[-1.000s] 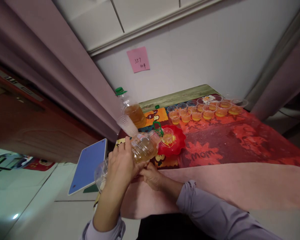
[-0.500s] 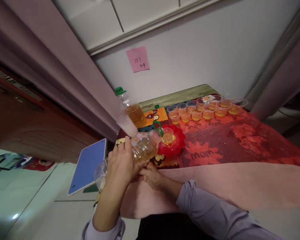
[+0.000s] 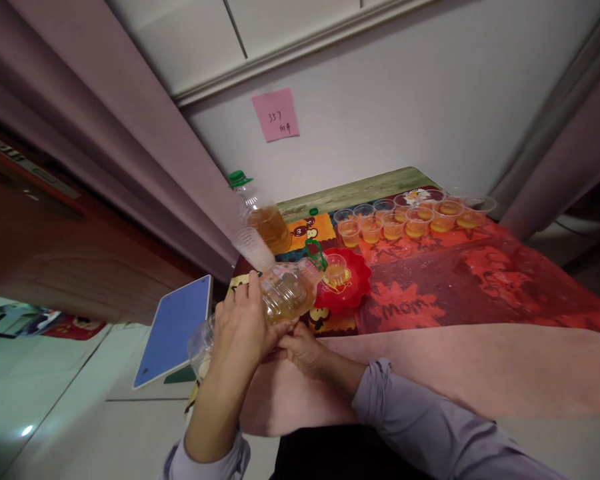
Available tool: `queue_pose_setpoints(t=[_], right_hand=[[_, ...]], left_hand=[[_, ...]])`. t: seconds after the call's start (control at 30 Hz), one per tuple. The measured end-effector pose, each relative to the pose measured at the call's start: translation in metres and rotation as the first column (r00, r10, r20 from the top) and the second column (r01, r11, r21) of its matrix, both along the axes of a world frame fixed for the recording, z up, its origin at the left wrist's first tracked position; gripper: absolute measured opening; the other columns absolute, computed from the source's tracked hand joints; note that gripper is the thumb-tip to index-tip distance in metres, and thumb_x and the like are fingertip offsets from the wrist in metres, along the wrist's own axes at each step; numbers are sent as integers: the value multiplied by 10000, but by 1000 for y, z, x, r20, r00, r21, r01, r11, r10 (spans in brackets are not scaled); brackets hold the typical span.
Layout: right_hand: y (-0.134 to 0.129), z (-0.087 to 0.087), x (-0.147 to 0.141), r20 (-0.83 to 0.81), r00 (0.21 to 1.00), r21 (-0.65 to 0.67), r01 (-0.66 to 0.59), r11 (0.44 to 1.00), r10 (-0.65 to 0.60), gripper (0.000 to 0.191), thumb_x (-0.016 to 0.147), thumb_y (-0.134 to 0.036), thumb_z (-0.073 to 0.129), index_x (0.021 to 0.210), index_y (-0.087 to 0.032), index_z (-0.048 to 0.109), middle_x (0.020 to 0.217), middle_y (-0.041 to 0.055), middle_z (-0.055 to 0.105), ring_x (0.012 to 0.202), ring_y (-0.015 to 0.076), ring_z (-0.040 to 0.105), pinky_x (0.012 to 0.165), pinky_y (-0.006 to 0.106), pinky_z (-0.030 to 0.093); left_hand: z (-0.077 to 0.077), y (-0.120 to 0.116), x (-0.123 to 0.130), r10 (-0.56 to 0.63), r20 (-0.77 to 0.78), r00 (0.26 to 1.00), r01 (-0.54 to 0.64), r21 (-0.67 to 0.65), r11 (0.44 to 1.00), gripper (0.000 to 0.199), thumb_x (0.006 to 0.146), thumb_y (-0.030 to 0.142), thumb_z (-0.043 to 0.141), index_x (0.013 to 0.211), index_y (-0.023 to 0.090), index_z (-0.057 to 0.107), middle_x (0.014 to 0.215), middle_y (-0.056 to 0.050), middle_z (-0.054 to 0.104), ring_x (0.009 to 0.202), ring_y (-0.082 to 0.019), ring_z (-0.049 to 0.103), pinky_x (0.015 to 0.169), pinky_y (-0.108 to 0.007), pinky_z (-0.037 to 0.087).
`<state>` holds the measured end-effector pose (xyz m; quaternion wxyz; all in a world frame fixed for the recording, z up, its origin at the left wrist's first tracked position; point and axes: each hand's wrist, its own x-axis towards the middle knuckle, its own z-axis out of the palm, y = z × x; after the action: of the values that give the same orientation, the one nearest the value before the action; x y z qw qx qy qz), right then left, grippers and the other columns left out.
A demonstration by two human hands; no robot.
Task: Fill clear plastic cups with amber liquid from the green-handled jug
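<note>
A large clear plastic bottle [image 3: 287, 293] with amber liquid lies tilted in my hands, its mouth pointing right. My left hand [image 3: 241, 327] wraps over its top and side, fingers closed around the plastic. Below the bottle, my right hand [image 3: 304, 350] grips its underside, with some fingers hidden. A green loop handle [image 3: 316, 255] stands at the bottle's neck. Right at the mouth, a clear plastic cup [image 3: 336, 270] sits on a red scalloped plate [image 3: 359, 287]; its liquid level is hard to make out.
Beyond the bottle are a stack of clear cups [image 3: 254, 247] and an upright capped bottle [image 3: 267, 227] of amber liquid. Several partly filled cups [image 3: 393, 225] stand in rows at the back right. A green cap [image 3: 314, 211] lies on the table. A blue board [image 3: 175, 330] is at the left.
Both hands and the tilted bottle hold nearly the same position. The view has shifted very slightly.
</note>
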<state>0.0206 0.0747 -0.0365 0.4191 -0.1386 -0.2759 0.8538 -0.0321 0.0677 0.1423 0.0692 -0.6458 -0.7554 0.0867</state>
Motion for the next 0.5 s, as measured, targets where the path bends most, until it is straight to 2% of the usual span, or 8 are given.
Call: queue_pose_setpoints(t=[0.17,0.23,0.3,0.4,0.5], right_hand=[[4,-3,1,83,997,22,7,1000,-9,579,660,-500,996,1150,-266,794,1110,53,827,898,231,774,773,388,674],[9,-5,1,137,989,61,51,997,-59,585,636,-527,994,1114,-256,794,1090,57,823,900,246,775,793,411,669],[17,-9,0,172,972,116,143,983,-161,603,582,-510,1008,1081,-253,788,1071,55,825,954,277,779,888,458,661],[28,-14,-1,199,939,158,250,955,-279,622,486,-455,1031,1010,-256,761,1041,39,838,1020,299,779,1024,490,624],[34,-16,5,284,912,209,241,948,-295,615,507,-435,1017,1032,-250,758,1015,27,845,982,285,788,964,460,639]], left_hand=[[-9,2,-13,-35,43,998,33,37,999,1102,840,536,835,1682,29,337,1437,-283,681,1329,-466,654,1072,-559,526],[-18,4,-23,-69,109,992,58,95,994,1117,825,568,834,1691,68,337,1456,-271,684,1337,-466,654,1076,-575,529],[-32,3,-34,-95,205,974,54,196,979,1169,788,616,850,1698,94,334,1516,-276,660,1382,-482,636,1101,-606,525],[-58,-3,-49,-131,357,925,-24,399,917,1288,729,667,881,1713,78,293,1605,-312,589,1471,-507,585,1171,-645,498],[-85,-13,-59,-176,502,847,-166,564,809,1250,720,634,895,1706,126,320,1654,-276,552,1529,-453,558,1250,-602,473]])
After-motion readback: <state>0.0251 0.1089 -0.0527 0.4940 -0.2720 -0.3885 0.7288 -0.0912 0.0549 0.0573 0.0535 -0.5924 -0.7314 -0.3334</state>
